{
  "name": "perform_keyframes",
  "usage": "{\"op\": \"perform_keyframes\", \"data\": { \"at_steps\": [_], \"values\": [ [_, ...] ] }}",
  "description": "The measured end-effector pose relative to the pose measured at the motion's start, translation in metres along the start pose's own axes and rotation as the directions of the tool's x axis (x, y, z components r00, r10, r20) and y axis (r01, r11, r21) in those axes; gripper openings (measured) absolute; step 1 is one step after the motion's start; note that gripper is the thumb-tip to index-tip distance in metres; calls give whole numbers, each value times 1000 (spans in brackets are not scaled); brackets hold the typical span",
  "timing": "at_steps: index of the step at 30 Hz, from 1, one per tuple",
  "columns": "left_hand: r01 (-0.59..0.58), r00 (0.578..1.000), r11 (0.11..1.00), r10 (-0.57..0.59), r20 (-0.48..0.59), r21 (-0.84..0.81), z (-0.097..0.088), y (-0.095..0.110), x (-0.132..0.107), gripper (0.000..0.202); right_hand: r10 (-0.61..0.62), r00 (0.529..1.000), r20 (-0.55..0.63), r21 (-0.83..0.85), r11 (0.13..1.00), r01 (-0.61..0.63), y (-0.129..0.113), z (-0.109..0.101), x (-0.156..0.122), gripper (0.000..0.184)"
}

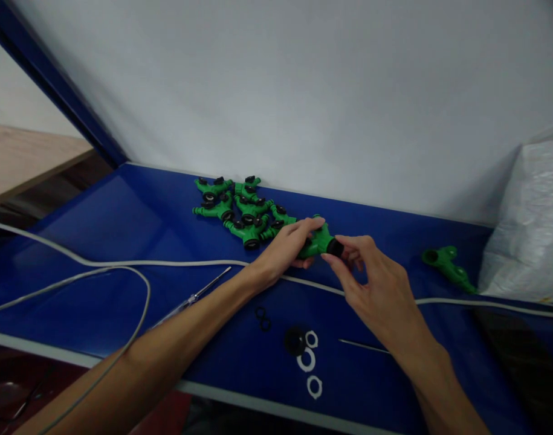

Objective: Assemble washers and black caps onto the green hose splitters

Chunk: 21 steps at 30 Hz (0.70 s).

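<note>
My left hand (pixel 287 244) is closed around a green plastic hose fitting (pixel 319 243) held just above the blue table (pixel 122 223). My right hand (pixel 371 272) pinches the black cap (pixel 335 246) at the fitting's right end with thumb and fingertips. A pile of several matching green fittings with black caps (pixel 240 208) lies just left of and behind my left hand, near the white wall.
One green fitting (pixel 448 266) lies apart at the right beside a white plastic bag (pixel 525 229). White rings (pixel 307 361), a black disc (pixel 295 341) and small black rings (pixel 262 318) lie near the front edge. A white cable (pixel 122 263) crosses the table; a screwdriver (pixel 199 294) lies by my left forearm.
</note>
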<state>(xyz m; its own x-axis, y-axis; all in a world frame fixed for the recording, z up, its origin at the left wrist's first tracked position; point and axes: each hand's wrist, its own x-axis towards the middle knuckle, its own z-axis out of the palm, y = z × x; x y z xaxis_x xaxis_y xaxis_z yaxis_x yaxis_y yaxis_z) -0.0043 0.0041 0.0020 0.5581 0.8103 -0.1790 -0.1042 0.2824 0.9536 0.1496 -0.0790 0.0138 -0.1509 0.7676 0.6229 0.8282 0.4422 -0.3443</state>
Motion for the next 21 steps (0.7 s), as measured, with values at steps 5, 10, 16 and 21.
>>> {"op": "perform_keyframes", "data": {
  "at_steps": [5,10,16,21],
  "values": [
    [-93,994,993,96,-44,73,3,3,-4,40,291,955,56,240,925,-296,-6,2,-1,22],
    [-150,982,984,159,-99,95,8,3,-7,39,485,857,171,516,697,-498,-11,2,1,32],
    [-179,979,978,188,-80,109,7,3,-7,39,530,804,270,587,572,-574,-11,-3,3,35],
    [-16,999,997,14,32,73,-1,4,-2,48,84,996,-16,57,995,-83,-2,-1,-1,20]
  ]
}}
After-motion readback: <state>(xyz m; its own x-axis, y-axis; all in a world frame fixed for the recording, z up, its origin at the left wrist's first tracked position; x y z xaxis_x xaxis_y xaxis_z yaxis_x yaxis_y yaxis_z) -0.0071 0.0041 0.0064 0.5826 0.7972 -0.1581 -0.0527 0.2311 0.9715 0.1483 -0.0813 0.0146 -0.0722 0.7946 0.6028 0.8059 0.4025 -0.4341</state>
